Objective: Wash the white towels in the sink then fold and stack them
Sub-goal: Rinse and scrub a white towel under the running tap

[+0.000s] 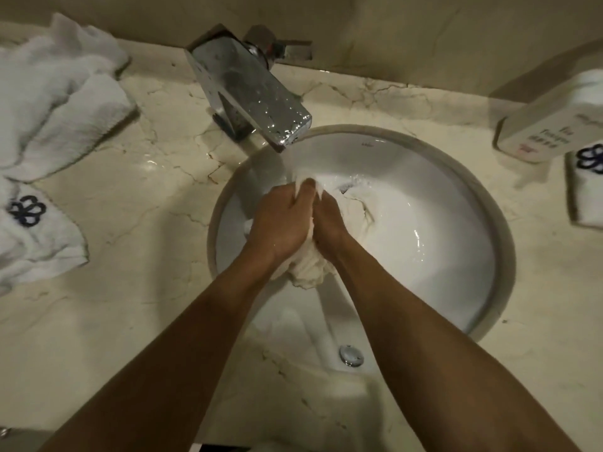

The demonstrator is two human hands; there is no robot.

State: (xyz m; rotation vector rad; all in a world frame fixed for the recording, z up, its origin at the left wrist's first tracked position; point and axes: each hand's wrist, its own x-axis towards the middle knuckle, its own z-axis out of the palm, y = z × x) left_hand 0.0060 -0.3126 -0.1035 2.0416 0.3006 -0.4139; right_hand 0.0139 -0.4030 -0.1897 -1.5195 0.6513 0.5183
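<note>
A wet white towel (310,270) is bunched up between my two hands over the round white sink (440,249). My left hand (280,220) grips its left side and my right hand (328,220) grips its right side, knuckles pressed together. Part of the towel trails into the basin under the chrome faucet (251,89). Water lies in the bowl. Most of the towel is hidden by my hands.
Several white towels (55,102) lie heaped on the marble counter at the left, one with a dark blue flower emblem (27,210). A white box (551,125) and another emblem towel (587,187) sit at the right. The overflow hole (350,355) is near me.
</note>
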